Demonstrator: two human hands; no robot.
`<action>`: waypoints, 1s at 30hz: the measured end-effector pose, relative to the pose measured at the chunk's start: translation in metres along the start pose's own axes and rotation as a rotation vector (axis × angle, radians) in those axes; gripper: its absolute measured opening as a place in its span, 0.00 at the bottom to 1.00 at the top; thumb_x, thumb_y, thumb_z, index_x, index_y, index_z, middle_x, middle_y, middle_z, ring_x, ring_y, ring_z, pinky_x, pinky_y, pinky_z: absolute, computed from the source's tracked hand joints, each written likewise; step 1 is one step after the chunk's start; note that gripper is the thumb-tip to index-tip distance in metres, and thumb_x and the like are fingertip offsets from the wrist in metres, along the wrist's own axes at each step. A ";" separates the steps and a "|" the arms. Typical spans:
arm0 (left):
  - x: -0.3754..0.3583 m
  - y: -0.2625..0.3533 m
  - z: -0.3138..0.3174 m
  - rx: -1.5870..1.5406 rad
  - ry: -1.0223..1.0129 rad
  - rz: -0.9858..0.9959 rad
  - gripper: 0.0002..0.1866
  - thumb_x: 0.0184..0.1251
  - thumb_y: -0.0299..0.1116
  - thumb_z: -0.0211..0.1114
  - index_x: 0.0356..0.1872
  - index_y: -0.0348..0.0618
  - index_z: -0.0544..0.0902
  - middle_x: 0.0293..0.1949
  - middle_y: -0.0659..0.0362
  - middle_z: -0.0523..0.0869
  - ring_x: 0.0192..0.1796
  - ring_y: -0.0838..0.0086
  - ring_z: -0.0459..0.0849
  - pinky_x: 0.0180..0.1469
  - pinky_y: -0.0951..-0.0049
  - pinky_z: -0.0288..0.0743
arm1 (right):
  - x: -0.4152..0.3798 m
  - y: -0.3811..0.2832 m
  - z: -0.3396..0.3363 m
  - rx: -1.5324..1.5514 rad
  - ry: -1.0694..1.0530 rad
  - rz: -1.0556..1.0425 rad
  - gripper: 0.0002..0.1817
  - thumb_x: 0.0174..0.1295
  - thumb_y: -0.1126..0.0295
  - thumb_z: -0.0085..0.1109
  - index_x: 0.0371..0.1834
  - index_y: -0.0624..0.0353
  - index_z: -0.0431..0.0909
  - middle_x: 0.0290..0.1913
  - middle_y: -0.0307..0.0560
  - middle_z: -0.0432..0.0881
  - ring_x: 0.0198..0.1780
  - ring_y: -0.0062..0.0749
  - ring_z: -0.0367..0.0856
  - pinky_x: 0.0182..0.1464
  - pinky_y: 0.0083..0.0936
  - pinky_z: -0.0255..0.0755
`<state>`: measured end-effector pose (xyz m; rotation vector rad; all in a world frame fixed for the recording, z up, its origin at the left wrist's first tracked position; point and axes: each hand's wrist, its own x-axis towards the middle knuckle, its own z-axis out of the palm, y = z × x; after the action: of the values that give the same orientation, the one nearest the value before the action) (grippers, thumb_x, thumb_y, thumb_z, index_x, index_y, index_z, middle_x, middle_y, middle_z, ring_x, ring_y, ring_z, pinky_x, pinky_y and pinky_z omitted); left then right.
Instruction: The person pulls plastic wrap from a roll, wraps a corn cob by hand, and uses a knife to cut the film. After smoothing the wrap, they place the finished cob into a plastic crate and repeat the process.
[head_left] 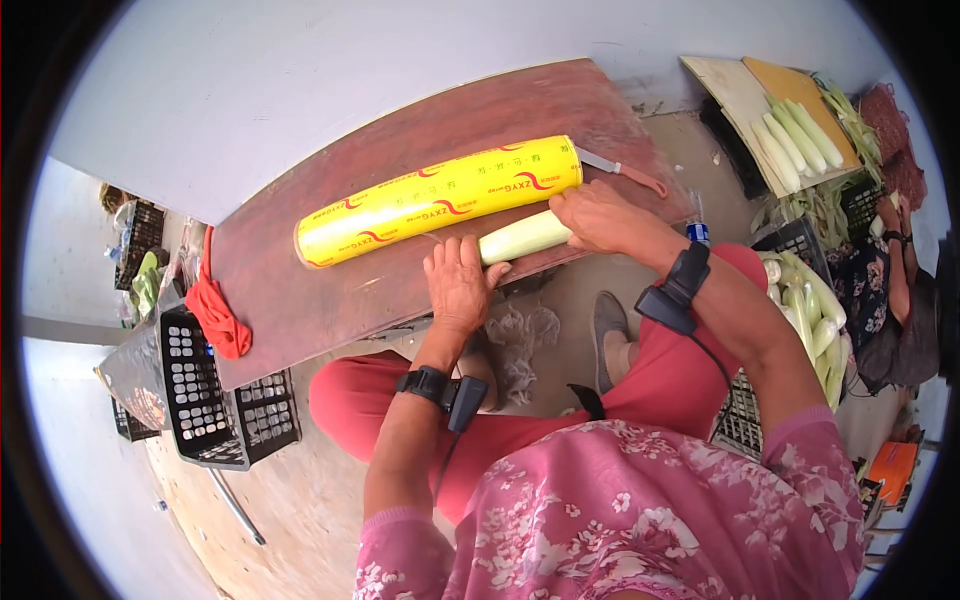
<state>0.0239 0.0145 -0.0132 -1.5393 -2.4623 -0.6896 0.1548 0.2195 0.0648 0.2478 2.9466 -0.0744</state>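
Observation:
A long pale green vegetable (525, 238), like an ear in its husk, lies along the near edge of the reddish board table (340, 315). My right hand (603, 217) is closed around its right end, fingers curled over the top. At its left end is my left hand (460, 280), thumb against the vegetable and fingers bent down toward the tabletop. Just beyond both hands rests a big yellow roll of cling film (440, 200). A knife (625, 172) with a pinkish handle lies past the roll's right end.
A red cloth (218, 310) hangs at the table's left corner, above black plastic crates (265, 410). To the right, a crate holds more pale vegetables (815, 310), and several lie on a board (755, 165). Another person (890, 280) sits at far right. Crumpled clear film (525, 340) is on the floor.

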 end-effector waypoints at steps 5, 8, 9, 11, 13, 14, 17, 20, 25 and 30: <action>0.006 -0.002 -0.001 0.059 -0.045 0.018 0.33 0.48 0.64 0.67 0.40 0.42 0.74 0.37 0.52 0.77 0.43 0.57 0.76 0.47 0.59 0.65 | 0.000 0.007 0.005 0.107 -0.008 0.040 0.19 0.49 0.67 0.66 0.40 0.66 0.74 0.39 0.61 0.82 0.44 0.55 0.82 0.46 0.45 0.74; 0.011 -0.006 0.000 0.053 -0.054 0.034 0.33 0.47 0.64 0.68 0.37 0.42 0.74 0.35 0.51 0.79 0.41 0.56 0.77 0.45 0.58 0.66 | -0.002 0.007 -0.005 0.198 -0.055 0.086 0.19 0.50 0.66 0.67 0.39 0.69 0.75 0.38 0.64 0.83 0.43 0.57 0.82 0.46 0.45 0.75; 0.013 -0.007 0.000 0.054 -0.056 0.040 0.33 0.48 0.64 0.67 0.36 0.41 0.74 0.34 0.51 0.79 0.40 0.55 0.77 0.45 0.58 0.67 | -0.003 0.009 -0.003 0.221 -0.030 0.085 0.18 0.51 0.65 0.66 0.38 0.69 0.76 0.37 0.65 0.83 0.43 0.58 0.83 0.45 0.46 0.75; 0.015 -0.009 0.000 0.057 -0.057 0.054 0.33 0.48 0.64 0.67 0.35 0.41 0.74 0.34 0.50 0.80 0.40 0.54 0.78 0.44 0.57 0.67 | -0.003 0.014 0.004 0.265 -0.040 0.115 0.16 0.51 0.65 0.66 0.35 0.68 0.78 0.35 0.65 0.83 0.42 0.58 0.83 0.44 0.46 0.76; 0.016 -0.011 0.000 0.039 -0.076 0.049 0.33 0.48 0.64 0.67 0.34 0.41 0.75 0.34 0.49 0.81 0.40 0.53 0.79 0.44 0.57 0.67 | -0.003 0.019 0.013 0.310 -0.113 0.181 0.13 0.52 0.65 0.66 0.32 0.66 0.80 0.34 0.65 0.83 0.41 0.59 0.83 0.43 0.47 0.76; 0.016 -0.011 0.001 0.028 -0.086 0.048 0.33 0.49 0.65 0.67 0.34 0.40 0.75 0.34 0.49 0.81 0.39 0.53 0.79 0.44 0.56 0.67 | -0.006 0.022 0.018 0.303 -0.110 0.180 0.12 0.52 0.66 0.66 0.30 0.65 0.81 0.34 0.64 0.83 0.40 0.58 0.83 0.43 0.47 0.76; 0.016 -0.013 0.002 0.037 -0.057 0.067 0.33 0.49 0.65 0.67 0.33 0.40 0.75 0.34 0.48 0.81 0.40 0.52 0.79 0.45 0.56 0.67 | -0.018 0.033 0.018 0.197 -0.098 0.210 0.08 0.53 0.68 0.64 0.30 0.62 0.82 0.33 0.62 0.83 0.40 0.57 0.84 0.42 0.48 0.76; 0.017 -0.011 0.001 0.009 -0.082 0.050 0.33 0.49 0.65 0.67 0.33 0.39 0.75 0.33 0.47 0.81 0.40 0.51 0.79 0.46 0.55 0.68 | -0.034 0.030 -0.002 0.135 0.092 0.222 0.09 0.54 0.70 0.62 0.36 0.62 0.80 0.37 0.59 0.83 0.42 0.54 0.83 0.44 0.45 0.75; 0.018 -0.013 0.000 0.012 -0.076 0.062 0.33 0.48 0.64 0.68 0.33 0.39 0.75 0.33 0.47 0.82 0.40 0.51 0.79 0.47 0.55 0.68 | -0.030 -0.010 -0.003 0.329 0.553 -0.195 0.19 0.55 0.68 0.65 0.49 0.60 0.74 0.47 0.50 0.79 0.51 0.47 0.77 0.53 0.39 0.68; 0.018 -0.013 -0.002 -0.026 -0.054 0.083 0.32 0.47 0.63 0.69 0.32 0.39 0.75 0.33 0.47 0.82 0.39 0.51 0.79 0.46 0.55 0.68 | -0.011 -0.032 0.027 0.139 0.492 -0.300 0.34 0.46 0.60 0.73 0.56 0.55 0.69 0.51 0.42 0.73 0.56 0.37 0.71 0.59 0.40 0.61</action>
<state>0.0036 0.0232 -0.0087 -1.6814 -2.4204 -0.6771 0.1649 0.1845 0.0417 -0.1916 3.4494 -0.2994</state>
